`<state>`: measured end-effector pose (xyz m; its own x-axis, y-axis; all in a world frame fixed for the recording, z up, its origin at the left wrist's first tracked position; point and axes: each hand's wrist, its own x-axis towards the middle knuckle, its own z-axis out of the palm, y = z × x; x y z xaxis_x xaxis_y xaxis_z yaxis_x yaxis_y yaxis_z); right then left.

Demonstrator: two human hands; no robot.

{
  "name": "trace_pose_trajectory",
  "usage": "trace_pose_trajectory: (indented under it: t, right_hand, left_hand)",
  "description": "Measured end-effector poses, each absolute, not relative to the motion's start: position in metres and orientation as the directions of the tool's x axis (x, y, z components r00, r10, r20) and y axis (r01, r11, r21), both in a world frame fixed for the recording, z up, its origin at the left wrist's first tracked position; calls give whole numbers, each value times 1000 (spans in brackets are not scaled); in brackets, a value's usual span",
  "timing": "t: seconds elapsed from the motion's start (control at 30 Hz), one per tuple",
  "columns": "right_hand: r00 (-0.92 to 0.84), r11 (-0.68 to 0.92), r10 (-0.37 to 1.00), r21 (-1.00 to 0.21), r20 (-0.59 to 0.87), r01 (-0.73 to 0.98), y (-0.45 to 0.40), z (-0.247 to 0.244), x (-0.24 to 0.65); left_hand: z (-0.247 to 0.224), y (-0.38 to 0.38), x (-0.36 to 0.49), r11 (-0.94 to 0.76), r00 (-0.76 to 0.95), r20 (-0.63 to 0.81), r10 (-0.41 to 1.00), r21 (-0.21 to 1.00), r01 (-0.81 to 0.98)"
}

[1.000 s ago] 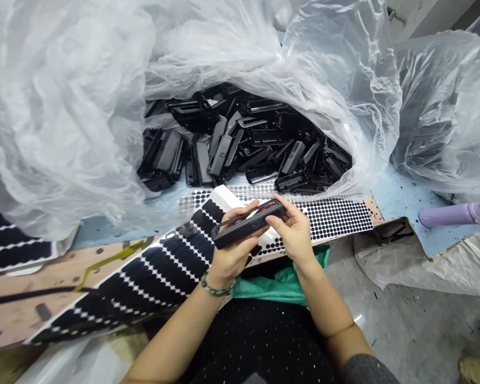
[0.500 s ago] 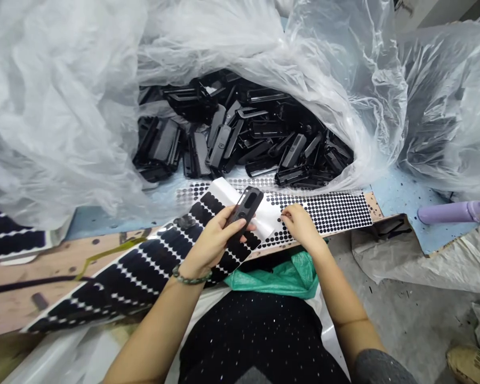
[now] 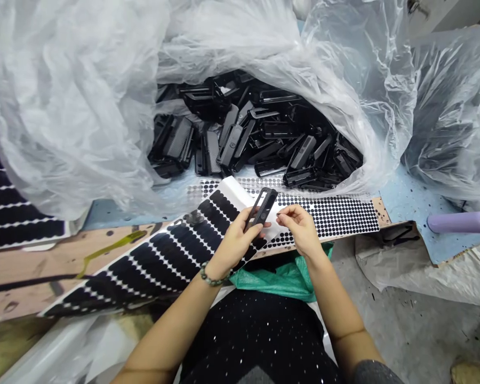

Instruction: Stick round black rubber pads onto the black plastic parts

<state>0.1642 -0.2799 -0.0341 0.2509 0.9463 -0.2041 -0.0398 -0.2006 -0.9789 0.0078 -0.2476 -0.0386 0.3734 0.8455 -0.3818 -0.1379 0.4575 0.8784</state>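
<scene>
My left hand (image 3: 238,240) is wrapped round a black plastic part (image 3: 264,207), which is tilted upward in front of me. Close on its right, my right hand (image 3: 300,226) pinches something small and dark at the fingertips, too small to make out. Under and beside the hands lie a sheet of small black dots (image 3: 340,216) and a sheet of larger black discs (image 3: 160,261). Beyond them, an open clear plastic bag (image 3: 264,48) holds a pile of similar black parts (image 3: 232,141).
A purple bottle (image 3: 460,222) lies at the right on the blue surface (image 3: 404,194). A yellow strip (image 3: 112,248) and a dark cord (image 3: 32,284) lie at the left. Green plastic (image 3: 274,280) hangs below the table edge. Another plastic bag (image 3: 452,117) stands at the far right.
The black part has turned in my left hand and shows its side with a long slot. My right hand has come closer to it. The whole view has shifted a little.
</scene>
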Motion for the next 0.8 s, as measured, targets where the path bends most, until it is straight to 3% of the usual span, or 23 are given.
trace_pose_trajectory:
  t: [0.07,0.17,0.5,0.67,0.73,0.8]
  right_hand:
    - [261,-152,950,-985,-169,-82,-280,-28,154]
    - [318,-100,943,-995,-99,-14,-278,-25,144]
    - [409,-93,912,-987,-33,128,-279,-34,132]
    - [360,-176,927,-968,-103,179,-276,-43,153]
    - [333,-195,937,-946,-102,258,-269,-45,176]
    - [450,-179,891,-867,57,465,-258,-47,200]
  left_hand:
    - [-40,-249,9,408,381,-336,861,905,-123]
    - [-39,-250,8,318,386,-264,884,945,-83]
    - [-43,-254,7,138,407,-119,905,990,-17]
    - [-42,-255,-3,195,447,-177,877,981,6]
    - [-37,-256,-12,211,502,-210,839,976,55]
    - [-32,-259,-19,140,604,-202,771,979,149]
